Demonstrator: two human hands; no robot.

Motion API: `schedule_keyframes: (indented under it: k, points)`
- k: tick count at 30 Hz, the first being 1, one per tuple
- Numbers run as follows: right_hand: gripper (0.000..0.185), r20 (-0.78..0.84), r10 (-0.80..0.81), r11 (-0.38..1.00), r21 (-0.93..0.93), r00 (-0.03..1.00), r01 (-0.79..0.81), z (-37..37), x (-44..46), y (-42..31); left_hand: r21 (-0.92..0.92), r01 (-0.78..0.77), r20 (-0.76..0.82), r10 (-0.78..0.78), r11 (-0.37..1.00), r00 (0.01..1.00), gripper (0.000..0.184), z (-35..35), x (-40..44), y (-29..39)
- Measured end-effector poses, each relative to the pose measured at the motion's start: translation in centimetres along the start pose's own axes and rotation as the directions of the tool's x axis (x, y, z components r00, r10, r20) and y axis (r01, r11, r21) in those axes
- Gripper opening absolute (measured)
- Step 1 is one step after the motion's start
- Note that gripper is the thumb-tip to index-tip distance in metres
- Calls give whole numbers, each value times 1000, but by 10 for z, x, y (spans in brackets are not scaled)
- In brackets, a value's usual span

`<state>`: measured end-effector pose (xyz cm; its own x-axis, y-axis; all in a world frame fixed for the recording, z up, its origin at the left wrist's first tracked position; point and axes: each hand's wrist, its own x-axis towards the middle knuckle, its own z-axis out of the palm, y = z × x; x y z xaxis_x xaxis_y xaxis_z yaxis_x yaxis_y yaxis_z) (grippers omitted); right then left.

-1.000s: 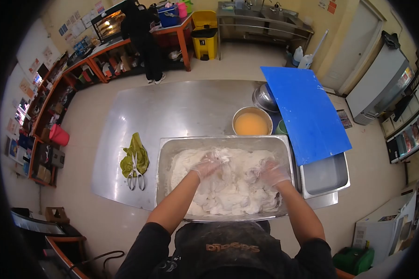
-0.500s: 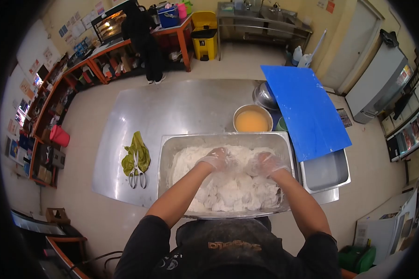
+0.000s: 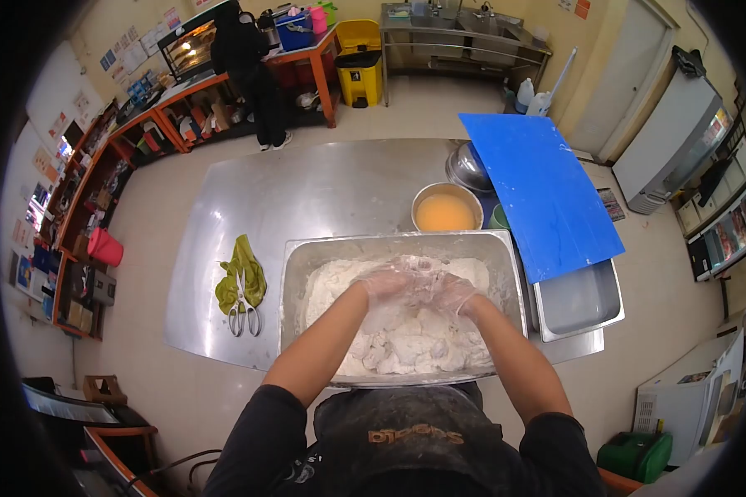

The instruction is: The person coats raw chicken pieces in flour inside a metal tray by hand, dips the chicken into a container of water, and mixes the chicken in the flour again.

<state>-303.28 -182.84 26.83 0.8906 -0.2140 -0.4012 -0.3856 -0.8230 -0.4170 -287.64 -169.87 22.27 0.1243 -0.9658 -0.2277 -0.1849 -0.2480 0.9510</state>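
Observation:
A large metal tray holds white flour with several floured pieces heaped toward its near side. Inside the tray, my left hand and my right hand are close together near the middle, both in clear plastic gloves dusted with flour. Between them is a floured lump, its outline blurred; both hands have their fingers curled in around it. Behind the tray stands a round pot of orange liquid. Scissors lie on a green cloth to the left.
A blue board lies slanted over a second metal pan at the right. A metal bowl sits on the steel table, beside the board. A person in black stands at the far counter.
My two hands have come together near the tray's middle, where they were farther apart before, with a floured lump now between them. The view has shifted slightly.

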Motion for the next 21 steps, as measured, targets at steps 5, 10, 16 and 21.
schedule_keyframes:
  k: [5, 10, 16, 21]
  points:
    - [37, -127, 38, 999, -28, 991, -42, 18, 0, 21, 608, 402, -338, -235, 685, 911, 57, -15, -49, -3]
    - [37, -292, 118, 989, 118, 949, -86, -6, -17, -1, 867, 304, -100, -459, 394, 883, 67, -3, -35, -7]
    - [37, -151, 168, 983, 103, 974, -153, 3, -17, 29, 768, 474, -363, -317, 430, 876, 60, 37, -53, -59]
    - [38, -183, 164, 948, 301, 969, -104, 1, -42, 10, 592, 547, -240, -519, 591, 820, 56, 41, -78, -16]
